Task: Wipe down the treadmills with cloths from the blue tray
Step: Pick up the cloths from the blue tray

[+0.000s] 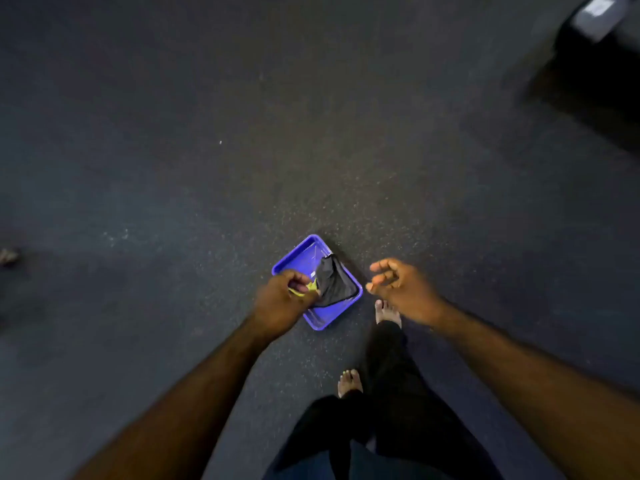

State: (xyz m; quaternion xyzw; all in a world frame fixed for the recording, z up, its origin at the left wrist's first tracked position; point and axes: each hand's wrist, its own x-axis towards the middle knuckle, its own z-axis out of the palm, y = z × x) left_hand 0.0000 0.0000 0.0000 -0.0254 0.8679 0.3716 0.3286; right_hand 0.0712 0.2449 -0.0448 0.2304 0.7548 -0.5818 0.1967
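Blue tray (299, 256) sits on a dark speckled floor (207, 168), turned so one corner points away from the person, seen from above by the head camera. A dark cloth (334, 282) lies crumpled inside it, filling the right half and reaching the right-hand rim.

The left hand (280, 299) reaches down over the tray's near-left edge. Its grip is closed – fingers and thumb curl together and pinch a small yellow cloth (304, 289), of which only a bunched scrap shows between the fingertips. The yellow cloth lies just beside the dark cloth; whether the two touch is too blurred to tell.

The right hand (401, 284) hovers to the right of the tray, apart from it. Its grip is loose and apart – the fingers bend gently with a gap between them and the thumb, and they hold nothing.

Below the hands, two bare feet (387, 311) and black trousers (388, 393) show; the forward foot stands near the tray's right corner. A dark bulky object (602, 46) with a pale patch fills the top right corner, too blurred to identify.
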